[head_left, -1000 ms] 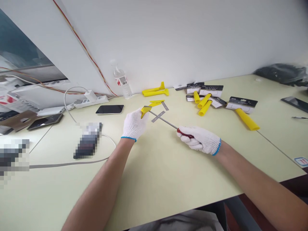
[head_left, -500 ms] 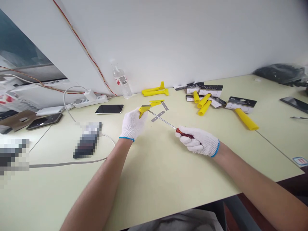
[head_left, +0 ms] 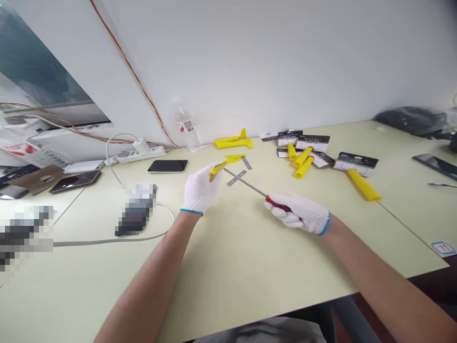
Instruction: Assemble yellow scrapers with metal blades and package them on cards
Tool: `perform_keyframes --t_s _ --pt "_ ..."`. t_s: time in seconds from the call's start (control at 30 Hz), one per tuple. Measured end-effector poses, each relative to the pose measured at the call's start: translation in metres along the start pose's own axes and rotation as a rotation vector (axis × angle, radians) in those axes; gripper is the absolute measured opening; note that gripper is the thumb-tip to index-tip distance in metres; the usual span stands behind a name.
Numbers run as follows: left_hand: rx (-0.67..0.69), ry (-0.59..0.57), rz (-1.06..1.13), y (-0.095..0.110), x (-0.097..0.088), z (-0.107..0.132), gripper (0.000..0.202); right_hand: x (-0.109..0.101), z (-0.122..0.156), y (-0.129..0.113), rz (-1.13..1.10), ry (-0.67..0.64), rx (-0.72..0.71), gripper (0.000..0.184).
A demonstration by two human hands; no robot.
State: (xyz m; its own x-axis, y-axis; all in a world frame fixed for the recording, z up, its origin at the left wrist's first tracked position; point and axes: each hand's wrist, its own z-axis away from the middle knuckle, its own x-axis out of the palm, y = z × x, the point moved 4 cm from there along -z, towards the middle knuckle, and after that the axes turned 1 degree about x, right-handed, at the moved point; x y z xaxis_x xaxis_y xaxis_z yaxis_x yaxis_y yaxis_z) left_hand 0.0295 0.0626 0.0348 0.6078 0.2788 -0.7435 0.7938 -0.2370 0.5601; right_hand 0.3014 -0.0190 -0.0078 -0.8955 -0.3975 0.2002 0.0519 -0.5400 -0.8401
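My gloved left hand (head_left: pixel 201 189) pinches a yellow plastic piece (head_left: pixel 217 170) at its 1 o'clock, while my gloved right hand (head_left: pixel 298 213) is clenched around a red-handled screwdriver (head_left: pixel 278 204). The screwdriver's steel shaft runs toward 10 o'clock, its tip just beside the yellow piece. Two metal strips (head_left: pixel 236 178) and a second yellow piece (head_left: pixel 234 158) lie on the bench (head_left: pixel 228 267) at my left hand's 2 o'clock.

knit glove (head_left: pixel 202 189): rough cotton | screwdriver shaft (head_left: pixel 248 183): smooth metal | handle (head_left: pixel 278 204): glossy plastic
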Motion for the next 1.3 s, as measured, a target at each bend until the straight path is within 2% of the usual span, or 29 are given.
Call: perform_keyframes --t_s 0.07,0.13,0.23,0.33,0.43,0.5,0.57,0.63,0.7,0.77,0.87,0.93,1.07,1.3 --pt "-0.059 0.047 0.063 -0.002 -0.009 -0.002 0.030 -0.006 0.009 -0.003 0.320 0.169 -0.061 0.047" --pt "-0.179 0.080 0.128 -0.008 -0.020 -0.005 0.027 -0.013 0.016 -0.008 0.704 0.341 -0.153 0.049" --pt "-0.363 -0.012 0.319 -0.020 -0.029 -0.005 0.028 -0.029 0.021 -0.012 1.145 0.540 -0.282 0.043" --pt "-0.484 -0.117 0.603 -0.031 -0.031 0.002 0.020 -0.051 0.021 -0.015 1.371 0.683 -0.324 0.041" --pt "-0.560 -0.195 0.821 -0.039 -0.032 0.016 0.024 -0.063 0.017 -0.023 1.542 0.760 -0.347 0.035" --pt "-0.599 -0.225 0.965 -0.042 -0.031 0.028 0.029 -0.058 0.011 -0.035 1.641 0.825 -0.346 0.032" --pt "-0.604 -0.254 0.985 -0.043 -0.030 0.038 0.033 -0.042 -0.003 -0.055 1.701 0.871 -0.368 0.034" --pt "-0.592 -0.273 0.999 -0.041 -0.029 0.047 0.036 -0.017 -0.030 -0.079 1.687 0.821 -0.427 0.038" --pt "-0.551 -0.266 0.937 -0.039 -0.029 0.053 0.038 0.008 -0.070 -0.102 1.689 0.591 -0.371 0.038" --pt "-0.527 -0.265 0.887 -0.037 -0.029 0.056 0.038 0.025 -0.110 -0.126 1.688 0.505 -0.364 0.037" --pt "-0.490 -0.283 0.812 -0.037 -0.029 0.057 0.036 0.036 -0.158 -0.149 1.684 0.423 -0.351 0.035" --pt "-0.464 -0.297 0.756 -0.038 -0.028 0.057 0.036 0.037 -0.179 -0.156 1.678 0.378 -0.341 0.033" --pt "-0.418 -0.335 0.629 -0.039 -0.024 0.058 0.037 0.034 -0.197 -0.157 1.652 0.322 -0.291 0.038" --pt "-0.293 -0.352 0.343 -0.029 -0.022 0.060 0.037 0.041 -0.196 -0.159 1.630 0.273 -0.245 0.044"
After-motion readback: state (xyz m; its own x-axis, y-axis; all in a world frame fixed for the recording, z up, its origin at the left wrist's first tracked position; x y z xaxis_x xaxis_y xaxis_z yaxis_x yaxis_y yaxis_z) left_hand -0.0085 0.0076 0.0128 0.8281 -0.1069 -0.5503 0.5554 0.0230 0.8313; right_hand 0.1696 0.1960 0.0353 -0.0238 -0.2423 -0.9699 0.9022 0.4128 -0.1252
